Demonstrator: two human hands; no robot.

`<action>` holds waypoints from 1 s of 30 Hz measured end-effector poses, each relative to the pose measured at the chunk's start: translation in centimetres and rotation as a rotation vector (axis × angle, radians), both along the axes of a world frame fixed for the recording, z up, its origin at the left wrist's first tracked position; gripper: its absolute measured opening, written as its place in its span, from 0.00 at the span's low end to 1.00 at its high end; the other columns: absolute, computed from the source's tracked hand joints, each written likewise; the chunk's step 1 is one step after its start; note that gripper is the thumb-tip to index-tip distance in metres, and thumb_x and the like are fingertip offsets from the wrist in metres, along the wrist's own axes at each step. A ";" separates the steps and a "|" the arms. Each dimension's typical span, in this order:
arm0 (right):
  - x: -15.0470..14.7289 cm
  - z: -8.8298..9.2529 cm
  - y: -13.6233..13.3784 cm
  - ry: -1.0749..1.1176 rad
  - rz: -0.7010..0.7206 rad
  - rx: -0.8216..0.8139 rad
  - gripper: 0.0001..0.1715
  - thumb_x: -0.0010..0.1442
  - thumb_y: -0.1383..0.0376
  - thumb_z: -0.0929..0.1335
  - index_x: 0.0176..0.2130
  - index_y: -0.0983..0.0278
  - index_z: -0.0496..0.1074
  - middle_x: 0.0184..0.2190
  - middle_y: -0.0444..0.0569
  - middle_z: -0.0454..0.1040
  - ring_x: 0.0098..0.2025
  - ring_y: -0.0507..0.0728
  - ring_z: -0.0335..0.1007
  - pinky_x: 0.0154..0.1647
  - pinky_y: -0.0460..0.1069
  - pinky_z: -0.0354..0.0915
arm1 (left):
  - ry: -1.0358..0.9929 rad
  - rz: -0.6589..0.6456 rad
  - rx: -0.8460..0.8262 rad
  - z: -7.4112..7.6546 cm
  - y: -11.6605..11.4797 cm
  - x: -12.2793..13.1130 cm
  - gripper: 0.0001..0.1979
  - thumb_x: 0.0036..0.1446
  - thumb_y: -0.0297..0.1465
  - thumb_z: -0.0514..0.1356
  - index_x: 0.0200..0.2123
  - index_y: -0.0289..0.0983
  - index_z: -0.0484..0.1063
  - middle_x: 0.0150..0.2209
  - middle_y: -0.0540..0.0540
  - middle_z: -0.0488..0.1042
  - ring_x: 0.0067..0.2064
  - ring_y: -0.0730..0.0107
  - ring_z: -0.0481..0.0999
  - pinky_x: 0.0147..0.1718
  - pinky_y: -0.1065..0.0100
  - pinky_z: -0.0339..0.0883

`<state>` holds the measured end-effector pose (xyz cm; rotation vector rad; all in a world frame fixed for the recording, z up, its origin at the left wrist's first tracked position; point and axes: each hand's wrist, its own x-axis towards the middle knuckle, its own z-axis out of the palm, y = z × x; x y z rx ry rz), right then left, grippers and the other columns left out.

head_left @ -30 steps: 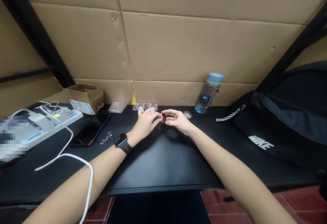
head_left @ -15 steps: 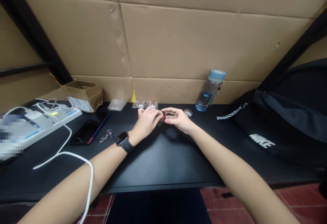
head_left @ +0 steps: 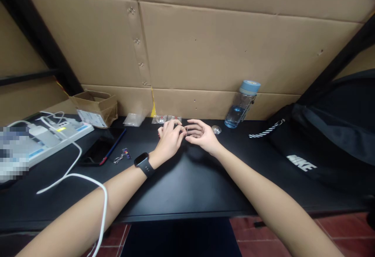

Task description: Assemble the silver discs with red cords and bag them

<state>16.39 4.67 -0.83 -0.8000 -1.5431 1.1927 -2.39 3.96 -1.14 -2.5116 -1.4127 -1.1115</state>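
Observation:
Between my two hands, above the black table, is a small thin round clear piece [head_left: 186,131], seen nearly edge-on and mostly hidden by fingers. My left hand [head_left: 171,135], with a dark watch on the wrist, pinches its left side. My right hand [head_left: 202,135] curves around the right side, thumb low and fingers above, at its edge. A bit of red shows by the outer side of my left hand; I cannot tell what it belongs to. Behind the left hand lie two small clear packets [head_left: 160,119] with red bits. A clear round piece [head_left: 216,129] lies right of my right hand.
A plastic bag [head_left: 134,119], an open cardboard box [head_left: 95,106], a phone [head_left: 102,147], a keychain [head_left: 123,155] and a power strip [head_left: 58,140] lie left. A white cable [head_left: 84,177] crosses my left forearm. A water bottle [head_left: 241,104] and black backpack [head_left: 322,143] stand right.
The round piece between my hands has turned from showing its red face to nearly edge-on. My right fingers have spread a little, and the view has shifted slightly.

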 end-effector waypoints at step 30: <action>-1.4 0.7 -1.2 0.109 -0.051 -0.242 0.26 0.49 0.50 0.78 0.39 0.63 0.71 0.32 0.48 0.81 0.34 0.56 0.81 0.38 0.51 0.77 | 0.035 0.006 0.091 0.4 0.1 -0.4 0.07 0.66 0.31 0.55 0.42 0.40 0.73 0.55 0.38 0.69 0.58 0.50 0.64 0.51 0.51 0.55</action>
